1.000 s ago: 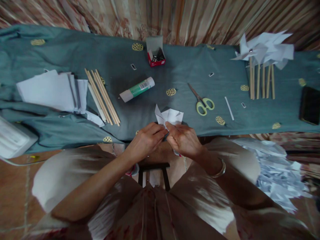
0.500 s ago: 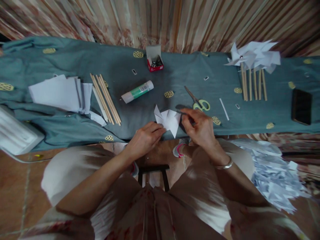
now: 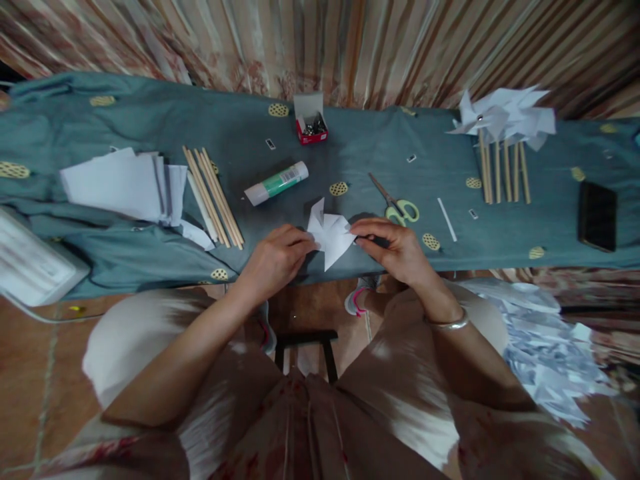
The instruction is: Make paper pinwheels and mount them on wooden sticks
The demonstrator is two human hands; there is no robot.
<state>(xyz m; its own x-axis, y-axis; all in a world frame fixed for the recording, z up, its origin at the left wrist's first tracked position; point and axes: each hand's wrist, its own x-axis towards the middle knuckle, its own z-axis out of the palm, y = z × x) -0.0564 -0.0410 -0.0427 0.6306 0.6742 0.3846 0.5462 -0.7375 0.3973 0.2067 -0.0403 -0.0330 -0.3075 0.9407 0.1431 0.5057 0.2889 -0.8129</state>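
Note:
A white paper pinwheel (image 3: 330,235) with folded blades is between my two hands, over the near edge of the cloth-covered table. My left hand (image 3: 281,259) pinches its left side between thumb and fingers. On the other side, my right hand (image 3: 393,245) grips a right-hand blade with thumb and forefinger. Just behind the right hand lie scissors (image 3: 399,207) with pale green handles. A green and white glue stick (image 3: 277,183) rests farther back to the left. Behind it stands an open red box (image 3: 313,130) of small metal pieces.
Paper sheets (image 3: 117,187) and wooden sticks (image 3: 215,197) lie at the left, near a white box-like object (image 3: 37,260). Finished pinwheels on sticks (image 3: 507,113), a phone (image 3: 597,217) and a thin white strip (image 3: 447,219) are at the right. Paper pieces (image 3: 547,347) are heaped below, right.
The pinwheel has turned slightly between my hands. My right fingers have closed in on its right blade, and my left hand has shifted a little left and up.

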